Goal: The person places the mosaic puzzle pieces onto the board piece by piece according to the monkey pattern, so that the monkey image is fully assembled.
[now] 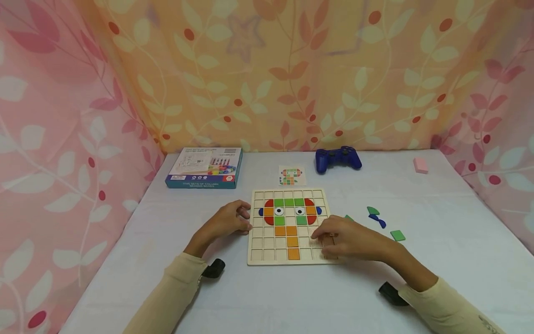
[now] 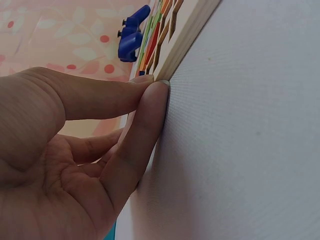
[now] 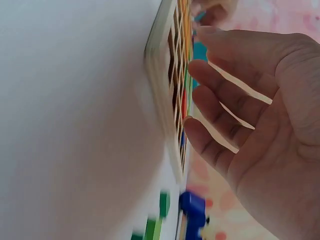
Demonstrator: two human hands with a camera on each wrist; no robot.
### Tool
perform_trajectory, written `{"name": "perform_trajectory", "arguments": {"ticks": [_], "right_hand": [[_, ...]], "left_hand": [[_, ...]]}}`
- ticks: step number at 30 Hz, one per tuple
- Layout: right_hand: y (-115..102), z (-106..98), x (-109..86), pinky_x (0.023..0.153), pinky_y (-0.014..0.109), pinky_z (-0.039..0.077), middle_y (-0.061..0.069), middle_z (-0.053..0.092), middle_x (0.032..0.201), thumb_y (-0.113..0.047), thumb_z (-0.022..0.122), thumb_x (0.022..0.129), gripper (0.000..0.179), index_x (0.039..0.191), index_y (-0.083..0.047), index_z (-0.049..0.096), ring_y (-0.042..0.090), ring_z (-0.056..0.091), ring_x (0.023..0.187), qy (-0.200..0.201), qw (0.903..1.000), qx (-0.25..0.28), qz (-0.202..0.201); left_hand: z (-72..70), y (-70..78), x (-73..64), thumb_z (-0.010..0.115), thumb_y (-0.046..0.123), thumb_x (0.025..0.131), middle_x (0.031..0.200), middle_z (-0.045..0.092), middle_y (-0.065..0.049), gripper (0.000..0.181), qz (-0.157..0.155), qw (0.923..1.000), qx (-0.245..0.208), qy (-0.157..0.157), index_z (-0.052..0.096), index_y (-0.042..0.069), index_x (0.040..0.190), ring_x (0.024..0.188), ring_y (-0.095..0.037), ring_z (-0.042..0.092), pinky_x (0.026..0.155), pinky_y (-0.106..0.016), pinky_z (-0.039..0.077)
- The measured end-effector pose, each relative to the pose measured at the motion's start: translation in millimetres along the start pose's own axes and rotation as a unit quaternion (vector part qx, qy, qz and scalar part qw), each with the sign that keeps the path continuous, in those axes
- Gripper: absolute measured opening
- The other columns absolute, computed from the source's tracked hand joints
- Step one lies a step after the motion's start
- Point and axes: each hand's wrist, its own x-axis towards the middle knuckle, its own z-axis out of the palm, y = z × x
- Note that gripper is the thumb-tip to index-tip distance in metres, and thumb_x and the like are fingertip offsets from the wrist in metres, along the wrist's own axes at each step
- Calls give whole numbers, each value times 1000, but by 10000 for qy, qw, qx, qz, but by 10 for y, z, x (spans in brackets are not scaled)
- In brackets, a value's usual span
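A wooden grid board (image 1: 268, 254) lies on the white cloth, with red, green, orange and blue pieces and two eye discs (image 1: 279, 211) forming a face. Orange tiles (image 1: 293, 241) run in a column below it. At the board's left edge, my left hand (image 1: 227, 219) pinches the rim between thumb and finger, as the left wrist view shows. Over the lower right cells hovers my right hand (image 1: 354, 239), its fingers loosely bent and apart. No piece shows between them in the right wrist view. Part of the board's right side is hidden under this hand.
Behind the board lies a pattern card (image 1: 292, 176). A boxed set (image 1: 204, 168) sits back left, a blue game controller (image 1: 338, 159) back right, and a pink block (image 1: 420, 165) farther right. Loose green pieces (image 1: 397, 235) and blue pieces (image 1: 377, 220) lie right of the board.
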Motion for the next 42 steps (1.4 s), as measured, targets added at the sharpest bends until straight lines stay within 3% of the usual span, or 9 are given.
{"name": "perform_trajectory", "arguments": {"ticks": [7, 11, 15, 18, 24, 33, 42], "right_hand": [[262, -153, -312, 86, 25, 55, -13, 69, 109, -25, 83, 92, 30, 122, -24, 76, 9, 59, 100, 469, 9987, -15, 191], [394, -233, -479, 81, 25, 55, -12, 72, 110, -27, 84, 92, 31, 121, -20, 76, 9, 61, 97, 702, 9973, -152, 170], [496, -295, -638, 76, 25, 53, -11, 73, 110, -26, 85, 91, 32, 121, -20, 75, 8, 62, 94, 897, 9948, -278, 392], [550, -350, -747, 75, 25, 52, -12, 70, 106, -25, 85, 90, 33, 120, -21, 75, 7, 60, 92, 992, 9920, -355, 692], [686, -442, -922, 77, 26, 53, -12, 68, 102, -22, 88, 86, 36, 119, -18, 76, 7, 60, 93, 1235, 9869, -573, 870], [857, -498, -1100, 74, 22, 51, -2, 71, 115, -17, 88, 82, 44, 124, -15, 76, 11, 57, 96, 1198, 9792, -615, 1517], [972, -521, -1147, 75, 24, 52, 4, 70, 120, -16, 87, 83, 45, 126, -13, 75, 20, 58, 104, 1167, 9765, -768, 1640]], "left_hand": [[-9, -4, 2, 80, 3, 90, 117, 63, -15, 58, 41, 10000, 12, -25, 56, -1, 143, 91, -21, 66, 80, -29, 64], [-4, 7, -8, 80, 3, 89, 118, 63, -15, 59, 58, 10000, 49, -35, 56, -1, 143, 91, -21, 66, 80, -29, 63], [-5, 8, -13, 81, 5, 89, 117, 63, -14, 59, 51, 9999, 103, -3, 56, 0, 143, 93, -21, 66, 82, -29, 63], [-6, 3, -9, 81, 6, 90, 117, 64, -13, 58, 45, 9999, 100, 7, 57, 1, 143, 93, -22, 66, 84, -30, 63], [-6, 19, -20, 81, 6, 90, 117, 63, -14, 58, -3, 10000, 90, -9, 56, 0, 143, 94, -23, 66, 83, -29, 63], [-5, 22, -13, 81, 5, 90, 117, 63, -13, 59, -28, 10000, 59, -39, 56, 1, 143, 93, -22, 67, 83, -29, 64], [-3, 19, -16, 81, 5, 90, 116, 63, -12, 58, 4, 9999, 116, -13, 56, 1, 143, 93, -23, 66, 83, -29, 63]]}}
